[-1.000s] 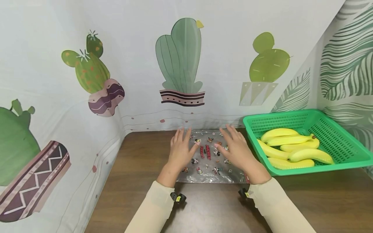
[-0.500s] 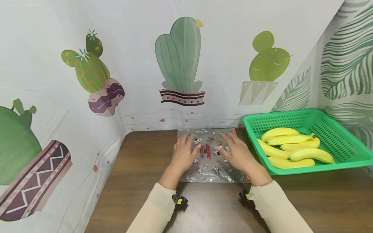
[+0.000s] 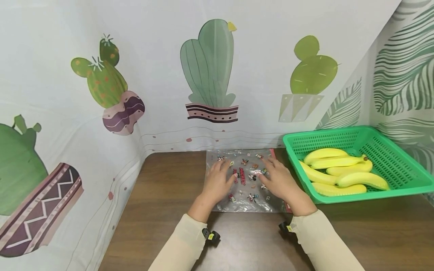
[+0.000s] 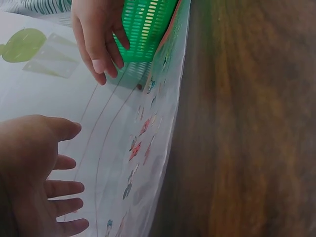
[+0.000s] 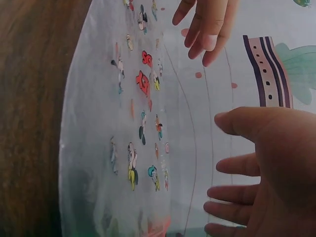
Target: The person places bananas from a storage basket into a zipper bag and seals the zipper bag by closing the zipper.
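Note:
A clear plastic bag, printed with small cartoon figures and red lettering, lies flat on the table with a red strip along its right edge. Over its left part is my left hand, palm down with fingers spread and relaxed. My right hand is over the right part in a similar pose. Both wrist views show a gap between the fingers and the bag: the left hand and the right hand hover with nothing in them. Part of the bag is hidden under the hands in the head view.
To the right stands a green plastic basket with several yellow bananas in it, close beside the bag. The brown wooden table ends at a cactus-printed cloth backdrop behind and to the left.
My left hand has moved right and toward me over the bag. The right hand has drawn slightly toward me. The bag and basket have stayed in place.

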The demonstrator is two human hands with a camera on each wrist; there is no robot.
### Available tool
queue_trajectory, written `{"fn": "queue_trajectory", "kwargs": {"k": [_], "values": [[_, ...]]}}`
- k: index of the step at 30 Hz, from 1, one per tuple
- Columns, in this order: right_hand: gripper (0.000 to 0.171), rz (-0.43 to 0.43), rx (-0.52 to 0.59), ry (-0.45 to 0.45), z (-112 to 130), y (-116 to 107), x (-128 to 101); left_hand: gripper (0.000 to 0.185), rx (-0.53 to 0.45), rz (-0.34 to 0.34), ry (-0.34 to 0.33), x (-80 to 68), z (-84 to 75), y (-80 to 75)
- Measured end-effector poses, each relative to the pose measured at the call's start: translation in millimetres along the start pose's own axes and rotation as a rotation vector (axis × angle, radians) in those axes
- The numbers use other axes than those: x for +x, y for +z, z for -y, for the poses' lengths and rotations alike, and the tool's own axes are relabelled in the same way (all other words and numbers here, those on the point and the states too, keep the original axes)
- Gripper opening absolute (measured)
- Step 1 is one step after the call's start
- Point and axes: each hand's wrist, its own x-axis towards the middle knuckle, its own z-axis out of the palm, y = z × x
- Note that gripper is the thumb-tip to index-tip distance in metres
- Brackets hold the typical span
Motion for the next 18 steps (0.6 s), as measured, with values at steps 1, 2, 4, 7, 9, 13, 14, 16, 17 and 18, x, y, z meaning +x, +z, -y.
{"fn": "queue_trajectory", "kwargs": {"k": [1,2,4,7,9,13,14,16,17,18], "values": [[0.064,-0.003,-0.005,0.007,-0.6,0.5,-0.4,0.062,0.002,0.005,0.002,-0.6,-0.2,1.1],[0.064,-0.002,-0.009,0.018,-1.4,1.1,-0.9,0.061,0.004,0.009,0.005,-1.3,-0.4,2.1],[0.064,-0.006,-0.016,0.038,-2.5,2.1,-1.4,0.062,0.002,0.021,0.011,-2.4,-0.8,3.6],[0.064,-0.003,-0.023,0.067,-5.1,3.5,-1.5,0.062,-0.016,0.036,0.017,-3.8,-1.7,4.7],[0.063,-0.005,-0.022,0.082,-6.8,4.0,-1.1,0.062,-0.029,0.046,0.017,-4.3,-2.2,4.4],[0.061,-0.010,-0.028,0.112,-9.5,3.8,0.2,0.061,-0.046,0.055,0.017,-4.2,-3.4,3.3],[0.061,-0.011,-0.029,0.122,-9.8,3.5,0.2,0.060,-0.047,0.056,0.020,-4.1,-3.5,3.4],[0.062,-0.012,-0.032,0.139,-10.7,3.6,0.2,0.058,-0.048,0.057,0.030,-3.8,-4.0,3.7],[0.062,-0.011,-0.034,0.149,-10.9,3.5,0.1,0.058,-0.044,0.057,0.035,-3.7,-4.1,4.2],[0.063,-0.011,-0.035,0.158,-11.3,3.5,-0.1,0.057,-0.041,0.057,0.041,-3.5,-4.1,5.0]]}}
